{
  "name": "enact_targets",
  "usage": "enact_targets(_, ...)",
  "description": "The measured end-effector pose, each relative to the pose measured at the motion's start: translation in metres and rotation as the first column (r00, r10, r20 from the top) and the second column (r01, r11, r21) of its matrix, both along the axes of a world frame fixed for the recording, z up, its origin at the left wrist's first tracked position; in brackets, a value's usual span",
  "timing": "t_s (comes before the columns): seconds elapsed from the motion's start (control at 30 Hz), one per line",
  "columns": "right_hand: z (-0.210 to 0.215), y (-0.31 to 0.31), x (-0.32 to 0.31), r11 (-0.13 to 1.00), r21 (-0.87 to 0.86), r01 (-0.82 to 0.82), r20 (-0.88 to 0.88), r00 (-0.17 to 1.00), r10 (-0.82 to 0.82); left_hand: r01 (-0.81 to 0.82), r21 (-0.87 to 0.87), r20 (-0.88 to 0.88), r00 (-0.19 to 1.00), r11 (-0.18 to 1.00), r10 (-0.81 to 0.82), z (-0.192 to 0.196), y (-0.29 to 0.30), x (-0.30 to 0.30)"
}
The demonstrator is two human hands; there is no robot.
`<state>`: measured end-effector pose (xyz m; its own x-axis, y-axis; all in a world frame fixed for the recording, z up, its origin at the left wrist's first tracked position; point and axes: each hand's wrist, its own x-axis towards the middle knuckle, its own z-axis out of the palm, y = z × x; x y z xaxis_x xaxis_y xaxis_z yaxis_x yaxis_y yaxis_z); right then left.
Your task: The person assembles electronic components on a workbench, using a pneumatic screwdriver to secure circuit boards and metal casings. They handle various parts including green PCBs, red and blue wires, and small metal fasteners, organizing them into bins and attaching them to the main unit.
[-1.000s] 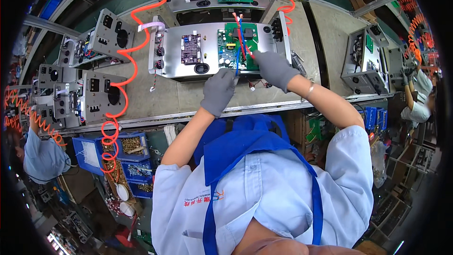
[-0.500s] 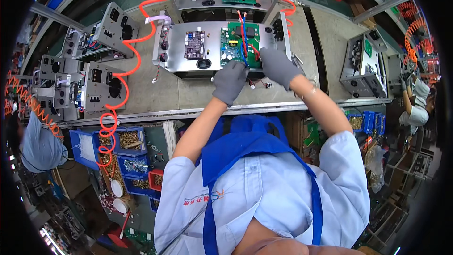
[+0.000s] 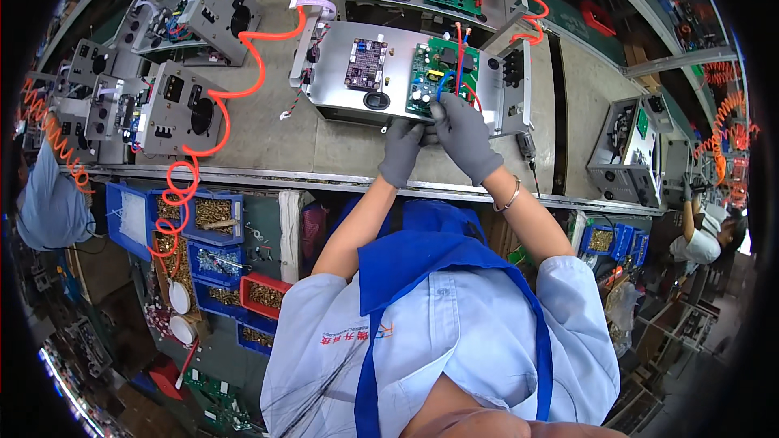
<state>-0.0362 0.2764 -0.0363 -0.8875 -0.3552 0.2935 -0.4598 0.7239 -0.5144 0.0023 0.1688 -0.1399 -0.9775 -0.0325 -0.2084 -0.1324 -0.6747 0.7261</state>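
Where gloved hands [image 3: 438, 142] meet, fingertips hide.

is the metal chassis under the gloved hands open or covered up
Open. The metal chassis has no cover: the green circuit board and a smaller dark board lie exposed inside.

Evenly and brightly lit from overhead, with only soft, short shadows under the left hand [image 3: 402, 150] and right hand [image 3: 466, 136] on the grey tabletop [image 3: 268, 126]. Mild sheen, no harsh glare, on the silver metal chassis [image 3: 341, 73] just beyond the hands. Sharp around the hands and the green circuit board [image 3: 430, 73]; faint softening farther out. Strong fisheye bending of straight edges toward the rim, plus a black circular vignette. Dimmer in the parts bins [image 3: 203, 227] below-left of the hands.
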Motion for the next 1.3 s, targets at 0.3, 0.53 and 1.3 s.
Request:
enact_targets(0.3,-0.012,-0.006,0.007,0.980,-0.195,0.033,0.039,0.999,-0.026,-0.055,-0.270,-0.101,0.994,0.961,0.028,-0.050,0.005,-0.026)
enact_targets(0.53,-0.005,-0.002,0.016,0.974,-0.172,0.144,0.269,0.958,-0.094,0.009,-0.688,0.031,0.999,0.725,0.017,-0.063,0.003,-0.008)
enact_targets(1.3,0.016,-0.009,0.004,0.972,0.080,0.223,0.032,0.974,-0.226,0.090,-0.996,0.084,0.950,0.007,-0.302,-0.029,-0.025,-0.019)
